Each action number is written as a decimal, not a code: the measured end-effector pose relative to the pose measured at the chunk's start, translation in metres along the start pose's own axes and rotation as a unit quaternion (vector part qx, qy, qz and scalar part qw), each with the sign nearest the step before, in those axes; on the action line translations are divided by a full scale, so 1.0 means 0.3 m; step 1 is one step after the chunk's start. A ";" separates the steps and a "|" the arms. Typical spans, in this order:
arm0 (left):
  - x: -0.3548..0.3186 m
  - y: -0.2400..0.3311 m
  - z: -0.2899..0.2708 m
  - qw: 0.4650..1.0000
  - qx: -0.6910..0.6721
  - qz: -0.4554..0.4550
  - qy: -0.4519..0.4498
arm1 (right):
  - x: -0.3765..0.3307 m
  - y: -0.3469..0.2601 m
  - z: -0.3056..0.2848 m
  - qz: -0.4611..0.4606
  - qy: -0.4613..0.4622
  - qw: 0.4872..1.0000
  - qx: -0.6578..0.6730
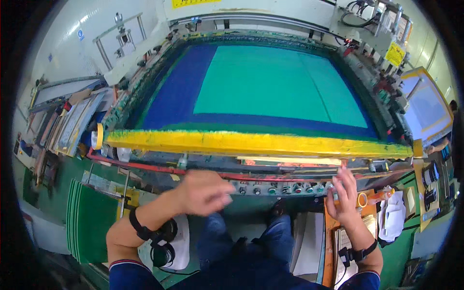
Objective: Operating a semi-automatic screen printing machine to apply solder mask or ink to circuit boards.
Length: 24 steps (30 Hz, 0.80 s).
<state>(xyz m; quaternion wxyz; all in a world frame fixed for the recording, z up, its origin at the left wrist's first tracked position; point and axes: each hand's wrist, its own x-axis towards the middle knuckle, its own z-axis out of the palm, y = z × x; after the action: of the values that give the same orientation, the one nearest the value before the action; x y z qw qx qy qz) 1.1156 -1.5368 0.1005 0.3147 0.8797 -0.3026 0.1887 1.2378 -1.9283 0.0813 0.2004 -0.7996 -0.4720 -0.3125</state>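
**Two hands at the control strip of a screen-printing machine**

A workshop with a green floor (87, 217) and pale walls surrounds a large printing machine that fills most of the view. Nearest the camera are the person's blue-trousered legs (251, 241) and both forearms, each with a black strap at the wrist. The left hand (203, 192) is blurred and loosely curled, fingers bent inward just in front of the machine's lower edge; whether it holds anything cannot be told. The right hand (344, 193) is raised with fingers spread and grasps nothing, its fingertips at the right end of the row of control knobs (275, 189). Just beside that hand, a roll of tape (361, 199) and papers (394, 212) lie on an orange desk (329, 241). Beyond the knobs runs a red bar (159, 167), then the yellow front rail (251, 143) of the screen frame. Farther back the screen (270, 82) spreads out, teal in the middle with a dark blue border. At the left, stacked framed screens (72, 123) lean together; at the far right stands another yellow-framed screen (427, 106).
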 end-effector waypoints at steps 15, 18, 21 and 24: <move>0.122 -0.963 -0.247 0.941 0.026 -0.336 -0.033 | -0.056 0.083 -0.044 0.232 -0.086 0.960 0.128; 0.171 -0.984 -0.234 0.946 0.233 -0.135 -0.180 | -0.108 0.128 -0.097 0.277 -0.099 0.949 0.117; 0.117 -1.152 -0.202 0.940 0.160 -0.270 -0.133 | -0.127 0.135 -0.099 0.336 -0.091 0.925 0.152; 0.088 -1.240 -0.187 0.755 -0.267 -0.584 0.133 | -0.141 0.164 -0.068 0.348 -0.083 0.920 0.162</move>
<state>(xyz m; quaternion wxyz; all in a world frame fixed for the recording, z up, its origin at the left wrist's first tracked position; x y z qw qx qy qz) 1.3695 -1.2800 -0.0082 0.6226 0.7318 0.2771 -0.0048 1.2595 -1.9909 0.0657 0.3837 -0.8930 -0.2232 -0.0749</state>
